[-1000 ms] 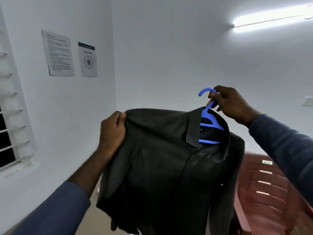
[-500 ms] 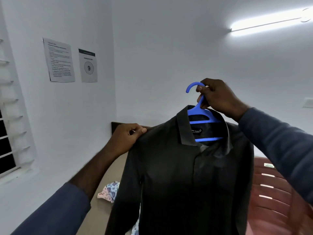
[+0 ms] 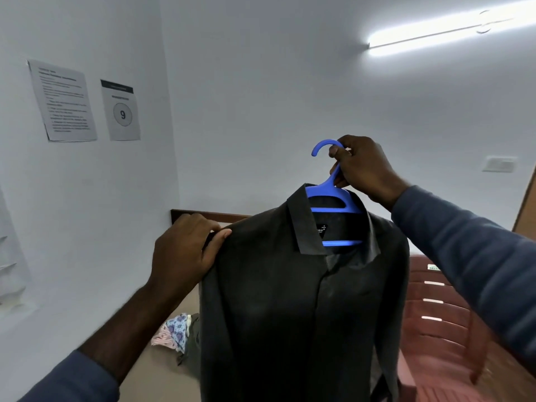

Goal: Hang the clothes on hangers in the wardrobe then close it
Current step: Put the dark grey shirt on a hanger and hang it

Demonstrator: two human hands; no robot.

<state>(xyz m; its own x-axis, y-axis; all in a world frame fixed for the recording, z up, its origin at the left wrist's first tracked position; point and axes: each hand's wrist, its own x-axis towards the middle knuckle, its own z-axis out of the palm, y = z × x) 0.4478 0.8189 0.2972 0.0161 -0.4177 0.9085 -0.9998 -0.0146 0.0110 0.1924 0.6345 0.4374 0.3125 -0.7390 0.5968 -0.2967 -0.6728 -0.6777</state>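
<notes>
1. my right hand (image 3: 365,169) is raised in front of me, fingers and thumb curled tight round the neck of the blue hanger (image 3: 330,192), just under its hook.
2. the dark shirt (image 3: 290,300) hangs on that hanger, collar open so the blue bars and the label show inside, and the body falls straight down out of view.
3. my left hand (image 3: 182,250) grips the shirt's shoulder at the hanger's end, fingers folded over the top of the cloth and the thumb pressed on the front.
4. both sleeves of mine are dark blue.
5. behind the shirt on the right stands a reddish-brown plastic chair (image 3: 435,314).
6. low on the left, on a beige surface, lies a bunched patterned cloth (image 3: 174,332), just beside the shirt's edge.
7. two printed sheets (image 3: 62,100) are stuck on the left wall, one with a circled 9.
8. a tube light (image 3: 435,30) glows high on the far wall.
</notes>
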